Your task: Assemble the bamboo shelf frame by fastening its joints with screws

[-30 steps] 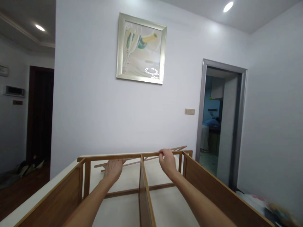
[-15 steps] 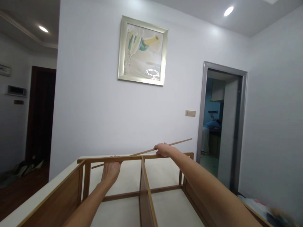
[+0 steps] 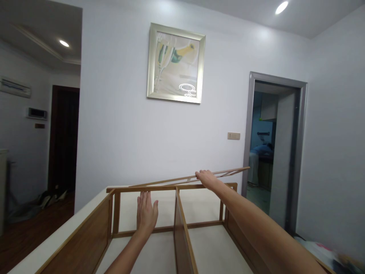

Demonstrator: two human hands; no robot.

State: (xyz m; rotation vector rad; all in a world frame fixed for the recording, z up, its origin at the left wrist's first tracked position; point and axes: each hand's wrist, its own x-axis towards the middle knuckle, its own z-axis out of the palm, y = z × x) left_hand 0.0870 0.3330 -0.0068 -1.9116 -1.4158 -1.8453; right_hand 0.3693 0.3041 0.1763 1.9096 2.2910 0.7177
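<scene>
In the head view, a wooden shelf unit with an open frame stands before me, its top rail running across and a middle divider splitting it. My right hand is closed on a thin slatted wooden frame, seen nearly edge-on. This piece slants up to the right behind the top rail, and its left end lies close to the rail. Below the rail, my left hand is open, back towards me, fingers stretched upward. Its fingertips are at the rail; whether they touch is unclear.
A pale surface extends under and beside the unit. Behind it rises a white wall with a framed picture and a switch plate. A grey doorway opens at right. Bags lie at lower right.
My left hand has come off the strip and its fingers have straightened. The slatted frame has shifted right and tilted, showing its slats. My view has turned slightly left.
</scene>
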